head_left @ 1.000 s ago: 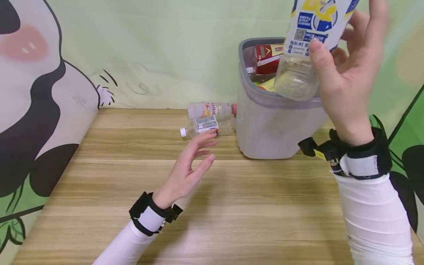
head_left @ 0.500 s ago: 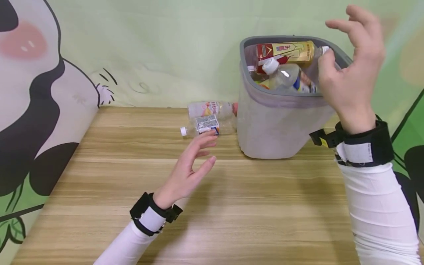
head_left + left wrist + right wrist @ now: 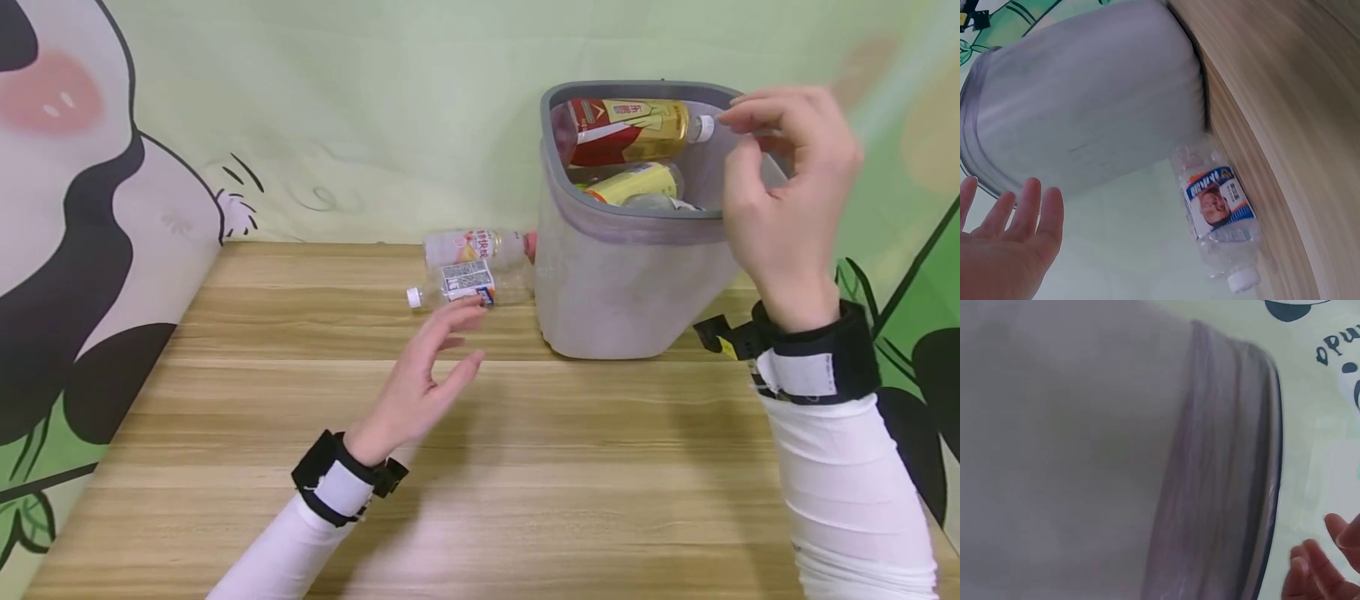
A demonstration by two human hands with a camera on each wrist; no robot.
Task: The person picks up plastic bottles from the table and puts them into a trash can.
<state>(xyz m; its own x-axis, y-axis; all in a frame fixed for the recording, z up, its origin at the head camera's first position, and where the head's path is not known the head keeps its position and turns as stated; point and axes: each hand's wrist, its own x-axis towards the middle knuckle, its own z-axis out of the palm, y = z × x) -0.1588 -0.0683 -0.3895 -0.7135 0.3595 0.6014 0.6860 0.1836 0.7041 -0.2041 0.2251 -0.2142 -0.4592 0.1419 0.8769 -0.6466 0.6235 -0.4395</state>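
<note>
My right hand [image 3: 798,187] is at the right rim of a grey bin [image 3: 626,283], fingers loosely bent and holding nothing. Inside the bin lie a bottle with a red and gold label [image 3: 630,131], a yellow-labelled bottle [image 3: 637,183] and part of a clear bottle [image 3: 648,202], mostly hidden by the front rim. Low over the table, my left hand [image 3: 420,379] hangs with relaxed fingers and nothing in it. Nearest to it is a clear bottle with a white cap [image 3: 1219,206], lying on its side. Behind that lies a pink-labelled bottle [image 3: 476,247], its red cap close to the bin.
A wooden table [image 3: 300,417] runs beneath both hands. Behind it hangs a pale green cloth [image 3: 360,125] with a printed panda. The bin stands near the back right, its side close to the two lying bottles.
My right hand has let go of a bottle with a white, blue and yellow label, which dropped into the bin. The hand rose, then came down slightly. My left hand stayed about still.
</note>
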